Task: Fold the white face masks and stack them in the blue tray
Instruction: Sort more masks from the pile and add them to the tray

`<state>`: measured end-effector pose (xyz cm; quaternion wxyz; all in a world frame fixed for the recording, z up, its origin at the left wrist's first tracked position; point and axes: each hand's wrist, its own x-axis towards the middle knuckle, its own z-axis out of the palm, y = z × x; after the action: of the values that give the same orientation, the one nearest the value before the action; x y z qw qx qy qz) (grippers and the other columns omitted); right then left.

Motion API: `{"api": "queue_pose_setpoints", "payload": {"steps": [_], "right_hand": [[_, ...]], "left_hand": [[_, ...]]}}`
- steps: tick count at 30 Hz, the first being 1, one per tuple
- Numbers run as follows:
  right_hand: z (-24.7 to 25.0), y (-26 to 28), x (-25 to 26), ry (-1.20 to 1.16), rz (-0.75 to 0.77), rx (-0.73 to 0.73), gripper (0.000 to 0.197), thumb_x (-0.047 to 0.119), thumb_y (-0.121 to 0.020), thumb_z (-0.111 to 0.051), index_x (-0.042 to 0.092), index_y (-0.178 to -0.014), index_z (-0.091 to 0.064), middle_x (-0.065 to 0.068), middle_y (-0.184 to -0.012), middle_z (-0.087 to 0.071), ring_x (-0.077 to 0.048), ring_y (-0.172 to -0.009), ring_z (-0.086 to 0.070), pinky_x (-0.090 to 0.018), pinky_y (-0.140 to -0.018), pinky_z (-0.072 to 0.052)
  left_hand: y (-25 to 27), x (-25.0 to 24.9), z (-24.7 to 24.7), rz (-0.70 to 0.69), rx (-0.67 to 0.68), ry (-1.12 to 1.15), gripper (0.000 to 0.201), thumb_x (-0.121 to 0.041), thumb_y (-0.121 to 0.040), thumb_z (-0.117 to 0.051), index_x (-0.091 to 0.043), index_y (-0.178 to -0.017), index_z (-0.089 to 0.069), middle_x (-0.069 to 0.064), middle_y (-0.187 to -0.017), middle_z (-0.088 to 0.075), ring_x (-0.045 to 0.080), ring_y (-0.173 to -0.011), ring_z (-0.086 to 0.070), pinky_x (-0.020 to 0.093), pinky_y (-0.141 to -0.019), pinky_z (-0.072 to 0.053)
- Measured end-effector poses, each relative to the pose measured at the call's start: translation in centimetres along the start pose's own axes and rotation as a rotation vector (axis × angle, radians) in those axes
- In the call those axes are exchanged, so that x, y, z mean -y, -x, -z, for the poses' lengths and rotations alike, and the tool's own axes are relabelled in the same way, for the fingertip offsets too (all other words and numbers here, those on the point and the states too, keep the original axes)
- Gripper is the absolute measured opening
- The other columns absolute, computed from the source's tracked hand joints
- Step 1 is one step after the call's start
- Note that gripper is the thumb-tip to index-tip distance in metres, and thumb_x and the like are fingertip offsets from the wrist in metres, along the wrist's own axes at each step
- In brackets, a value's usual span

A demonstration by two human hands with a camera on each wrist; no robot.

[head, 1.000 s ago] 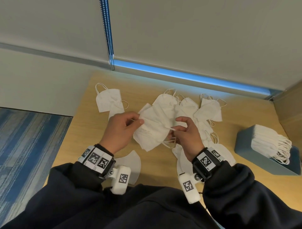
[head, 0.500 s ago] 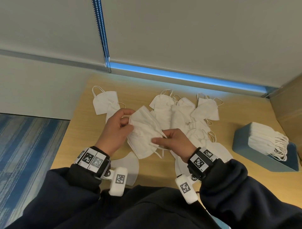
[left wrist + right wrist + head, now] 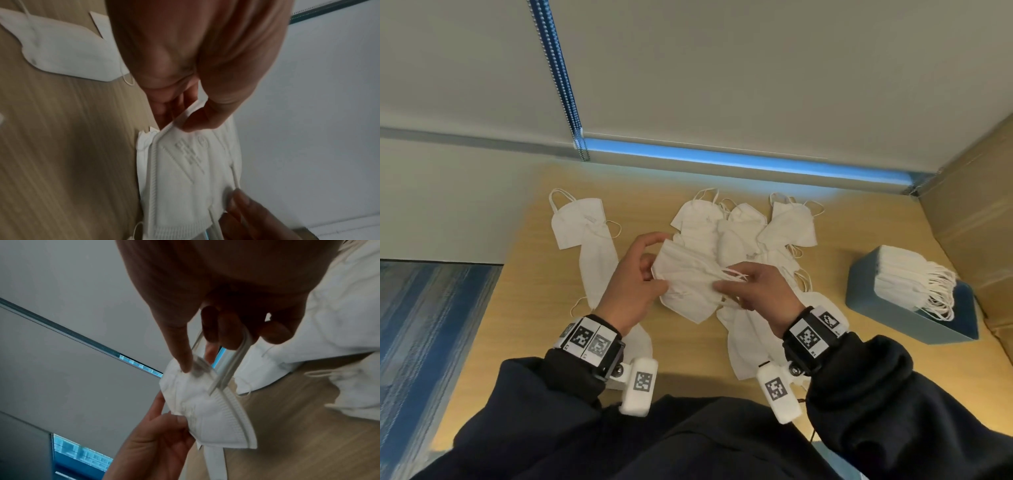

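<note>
A folded white face mask (image 3: 688, 284) (image 3: 185, 175) (image 3: 205, 408) hangs above the wooden table between both hands. My left hand (image 3: 635, 284) (image 3: 195, 120) pinches its left edge between thumb and fingers. My right hand (image 3: 750, 289) (image 3: 209, 340) pinches the right side, with the ear loops (image 3: 230, 368) caught round its fingers. The blue tray (image 3: 887, 308) stands at the right, holding a stack of folded masks (image 3: 907, 281) with loops hanging over its near end. Several loose masks (image 3: 743, 233) lie on the table behind and under my hands.
Another mask (image 3: 580, 222) lies apart at the far left of the table (image 3: 534, 281), and one (image 3: 599, 263) stretches beneath my left wrist. A brown cardboard surface (image 3: 976, 212) rises on the right. Blue carpet (image 3: 431, 325) lies beyond the table's left edge.
The mask has been folded flat between my hands and brought lower and nearer. My right hand has shifted from its lower corner to its right side with the ear loops.
</note>
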<state>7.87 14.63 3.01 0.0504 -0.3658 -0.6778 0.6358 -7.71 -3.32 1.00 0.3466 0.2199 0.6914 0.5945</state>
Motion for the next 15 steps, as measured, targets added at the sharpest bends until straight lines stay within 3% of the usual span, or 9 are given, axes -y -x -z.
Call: {"api": "queue_pose_setpoints", "payload": {"steps": [2,3,6,8,10,12,13,15], "right_hand": [[0.9,0.5,-0.4,0.047,0.049,0.017,0.027,0.01,-0.08,-0.084,0.017,-0.06,-0.066,0.005,-0.056,-0.053,-0.007,-0.051,-0.045,-0.019,-0.052,-0.036],[1.4,0.6,-0.8,0.054,0.062,-0.001,0.028,0.008,-0.081,-0.082,0.015,-0.059,-0.065,0.004,-0.057,-0.054,-0.007,-0.053,-0.046,-0.019,-0.054,-0.038],[3.2,1.4,-1.7,0.045,0.093,-0.066,0.018,0.004,-0.082,-0.079,0.008,-0.067,-0.071,0.003,-0.063,-0.061,-0.009,-0.06,-0.054,-0.021,-0.06,-0.043],[4.6,1.9,-2.1,0.033,0.078,-0.099,0.014,0.002,-0.082,-0.078,0.006,-0.07,-0.073,0.003,-0.063,-0.062,-0.01,-0.06,-0.054,-0.023,-0.06,-0.043],[6.3,2.4,-2.7,0.012,0.059,-0.138,0.01,0.001,-0.083,-0.077,0.001,-0.074,-0.073,0.005,-0.06,-0.062,-0.007,-0.055,-0.053,-0.021,-0.056,-0.042],[8.1,2.9,-3.2,0.001,0.052,-0.174,0.009,0.003,-0.082,-0.079,-0.004,-0.079,-0.074,0.0,-0.065,-0.064,-0.01,-0.059,-0.056,-0.023,-0.059,-0.044],[9.1,3.2,-3.5,-0.005,0.045,-0.182,0.009,0.005,-0.082,-0.08,-0.003,-0.081,-0.075,-0.003,-0.069,-0.066,-0.012,-0.063,-0.057,-0.026,-0.062,-0.045],[11.4,3.9,-3.9,-0.024,0.021,-0.21,0.006,0.007,-0.082,-0.08,0.002,-0.083,-0.078,-0.004,-0.071,-0.067,-0.012,-0.063,-0.057,-0.027,-0.062,-0.045]], "left_hand": [[0.0,-0.6,-1.1,-0.031,0.08,-0.059,0.088,0.023,-0.074,-0.055,-0.045,-0.129,-0.052,0.013,-0.108,-0.072,0.037,-0.101,-0.068,0.047,-0.081,-0.055],[-0.1,-1.0,-1.7,-0.049,0.12,-0.102,0.089,0.023,-0.075,-0.055,-0.046,-0.13,-0.05,0.011,-0.109,-0.071,0.033,-0.1,-0.068,0.047,-0.082,-0.056],[-0.4,-2.1,-3.4,-0.095,0.222,-0.234,0.087,0.016,-0.078,-0.056,-0.05,-0.134,-0.049,0.004,-0.112,-0.069,0.027,-0.101,-0.068,0.052,-0.087,-0.056],[-0.9,-2.6,-4.7,-0.158,0.257,-0.323,0.07,0.008,-0.083,-0.059,-0.047,-0.127,-0.06,-0.006,-0.112,-0.071,0.024,-0.099,-0.068,0.05,-0.086,-0.057],[-1.5,-2.9,-6.2,-0.22,0.264,-0.405,0.054,0.0,-0.089,-0.062,-0.045,-0.118,-0.069,-0.02,-0.1,-0.072,0.006,-0.085,-0.066,0.033,-0.075,-0.056],[-1.9,-3.7,-8.1,-0.292,0.272,-0.513,0.045,-0.006,-0.093,-0.063,-0.042,-0.119,-0.072,-0.03,-0.081,-0.068,0.0,-0.067,-0.059,0.013,-0.062,-0.042],[-2.1,-4.1,-9.1,-0.327,0.281,-0.553,0.042,-0.008,-0.094,-0.063,-0.04,-0.12,-0.072,-0.033,-0.079,-0.067,-0.002,-0.068,-0.059,0.011,-0.062,-0.041],[-2.8,-4.7,-11.2,-0.382,0.303,-0.598,0.037,-0.011,-0.095,-0.065,-0.038,-0.118,-0.074,-0.031,-0.096,-0.071,-0.003,-0.081,-0.066,0.013,-0.072,-0.048]]}}
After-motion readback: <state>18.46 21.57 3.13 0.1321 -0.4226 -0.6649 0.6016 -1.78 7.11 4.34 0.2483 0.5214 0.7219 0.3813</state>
